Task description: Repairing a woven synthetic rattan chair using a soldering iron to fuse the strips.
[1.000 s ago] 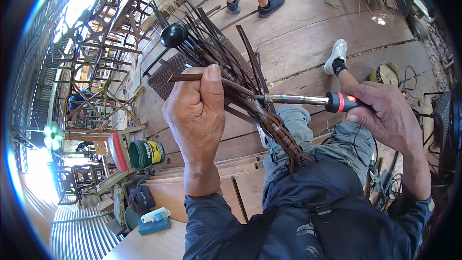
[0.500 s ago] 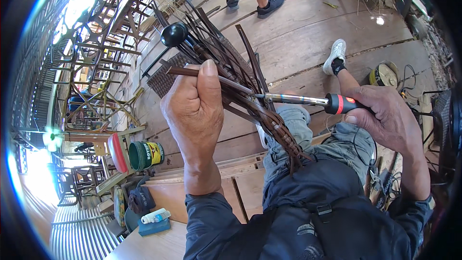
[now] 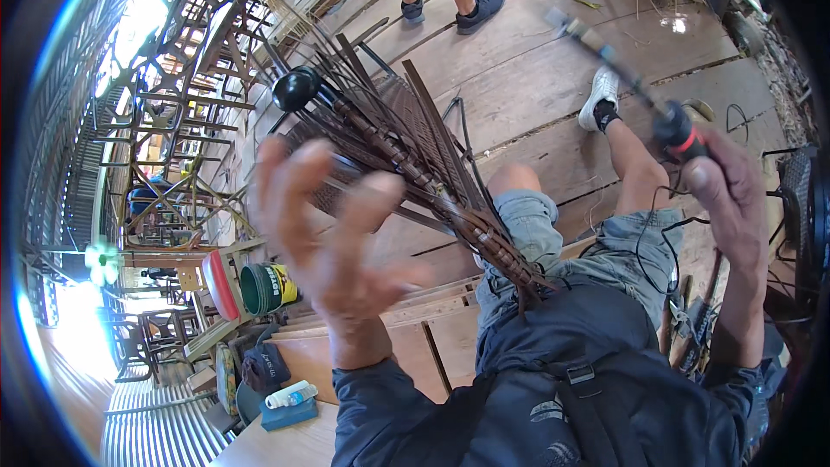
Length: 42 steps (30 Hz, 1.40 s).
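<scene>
left hand spread wide near brown strip bundle; right hand grips black-handled tool well apart.

The floor is made of wide wooden boards, with thin dark gaps between them. Lots of brown chair frames are piled high on the left. Bright white light shines in there — and below it is a wavy metal sheet.
</scene>
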Available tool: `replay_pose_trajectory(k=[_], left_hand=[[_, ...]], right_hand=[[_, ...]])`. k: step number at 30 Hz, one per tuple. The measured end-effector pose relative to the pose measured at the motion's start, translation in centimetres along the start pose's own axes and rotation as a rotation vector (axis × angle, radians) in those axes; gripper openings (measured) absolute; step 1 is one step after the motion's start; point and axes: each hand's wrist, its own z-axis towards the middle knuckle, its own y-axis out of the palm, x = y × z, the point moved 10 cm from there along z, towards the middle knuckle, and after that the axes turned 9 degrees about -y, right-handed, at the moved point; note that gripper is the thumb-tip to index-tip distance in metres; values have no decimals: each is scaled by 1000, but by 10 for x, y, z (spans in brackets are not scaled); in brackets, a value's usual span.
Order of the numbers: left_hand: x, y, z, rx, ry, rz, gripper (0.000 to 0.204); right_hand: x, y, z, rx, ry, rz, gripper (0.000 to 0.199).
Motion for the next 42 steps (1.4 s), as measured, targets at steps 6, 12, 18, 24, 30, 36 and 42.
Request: replay_pose_trajectory(k=[6,12,18,24,30,36,42], left_hand=[[-17,48,-19,-334,72,-100,59],[-23,61,-27,-403,69,-199,57],[-20,63,-25,-394,155,-248,63],[-30,57,-30,-349,121,-311,66],[-25,66,-20,-381,33,-427,69],[-34,50,-33,-309,44,-315,51],[-22,72,-29,-252,-98,-478,20]], right_hand=[[35,6,-22,-115,193,29,48],[50,16,-29,-130,240,34,52],[55,22,-36,-111,238,6,53],[65,10,-45,-103,307,83,52],[61,2,-34,-18,190,81,45],[63,24,-30,-99,269,34,45],[144,16,-71,43,384,313,40]])
